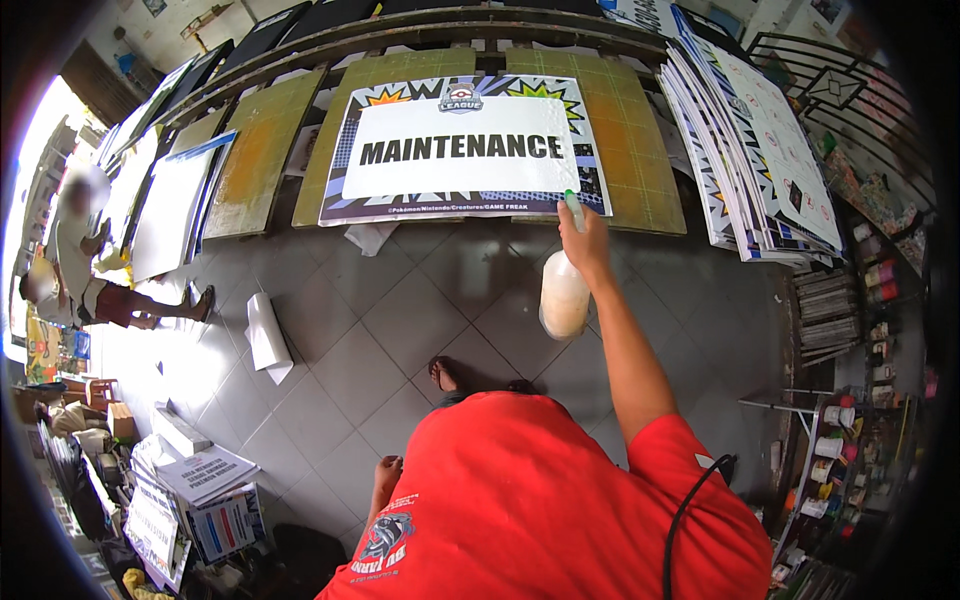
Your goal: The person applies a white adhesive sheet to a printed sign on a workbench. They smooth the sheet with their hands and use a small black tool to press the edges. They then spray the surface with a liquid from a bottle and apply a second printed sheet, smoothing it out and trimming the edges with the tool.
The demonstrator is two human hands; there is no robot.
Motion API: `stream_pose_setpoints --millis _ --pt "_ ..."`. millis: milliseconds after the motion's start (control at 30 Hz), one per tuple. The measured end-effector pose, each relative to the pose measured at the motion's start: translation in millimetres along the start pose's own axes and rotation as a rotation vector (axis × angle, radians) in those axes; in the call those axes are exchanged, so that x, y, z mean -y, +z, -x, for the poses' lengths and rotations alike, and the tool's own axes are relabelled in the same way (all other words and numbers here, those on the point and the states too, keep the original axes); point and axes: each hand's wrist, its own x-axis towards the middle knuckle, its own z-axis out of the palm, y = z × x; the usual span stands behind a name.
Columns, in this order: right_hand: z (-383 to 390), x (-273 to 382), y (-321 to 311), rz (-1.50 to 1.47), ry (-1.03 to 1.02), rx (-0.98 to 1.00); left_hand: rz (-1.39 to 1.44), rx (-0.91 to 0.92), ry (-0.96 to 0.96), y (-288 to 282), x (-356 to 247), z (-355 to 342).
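My right hand [585, 238] is closed round the neck of a translucent spray bottle [563, 300] with a green nozzle and pale liquid inside. The nozzle is at the lower right corner of a printed signboard [450, 180], which has a white panel, black lettering and a colourful comic-style border. Some wet-looking streaks show on the panel's right side. The board lies flat on a greenish worktop panel [645, 170]. Low at my left side, beside my red shirt, hangs my left hand [387, 472]. Its fingers look curled; whatever they hold, if anything, is hidden.
Stacked printed boards [755, 150] lean at the right end of the worktop, and white boards [180, 200] at the left. A paper roll [267, 335] lies on the grey tiled floor. Shelving with cans [830, 450] stands right, paper piles [205, 475] lower left. Two people are far left.
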Motion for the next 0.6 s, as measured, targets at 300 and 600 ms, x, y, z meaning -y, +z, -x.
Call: stream_pose_setpoints --millis 300,600 --pt "-27.7 30.6 16.4 0.021 0.053 -0.019 -0.026 -0.054 -0.002 -81.0 -67.0 -115.5" --pt "-57.7 17.6 45.0 0.129 0.091 -0.125 -0.098 -0.053 0.015 -119.9 -87.7 -153.4"
